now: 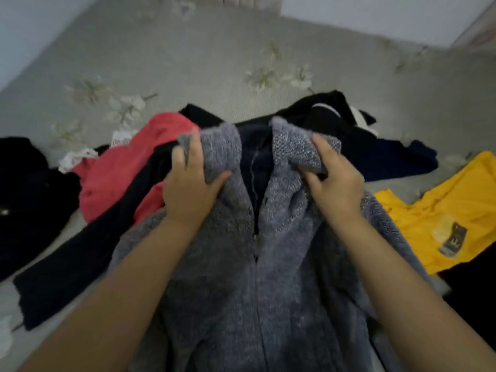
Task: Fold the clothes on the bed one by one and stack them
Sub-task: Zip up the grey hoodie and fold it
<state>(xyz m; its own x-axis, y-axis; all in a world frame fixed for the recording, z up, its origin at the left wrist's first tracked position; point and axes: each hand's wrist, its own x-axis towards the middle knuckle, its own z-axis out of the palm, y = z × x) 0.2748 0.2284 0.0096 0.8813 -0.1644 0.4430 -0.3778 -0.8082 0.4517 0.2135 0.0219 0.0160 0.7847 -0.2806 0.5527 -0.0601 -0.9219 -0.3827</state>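
Note:
A grey knitted cardigan (241, 277) hangs in front of me, its open front facing up with a dark lining showing at the neck. My left hand (190, 183) grips its left shoulder near the collar. On the other side my right hand (335, 183) grips the right shoulder. Behind it a pile lies on the bed: a red garment (112, 178), a long black garment (88, 251) and a dark navy garment (375, 151). The picture is slightly blurred.
The bed (188, 63) has a grey-green floral cover and stretches far back. A yellow T-shirt (442, 216) with a printed patch lies at the right. Another black garment (26, 189) sits at the left edge, dark cloth (477, 296) at the lower right.

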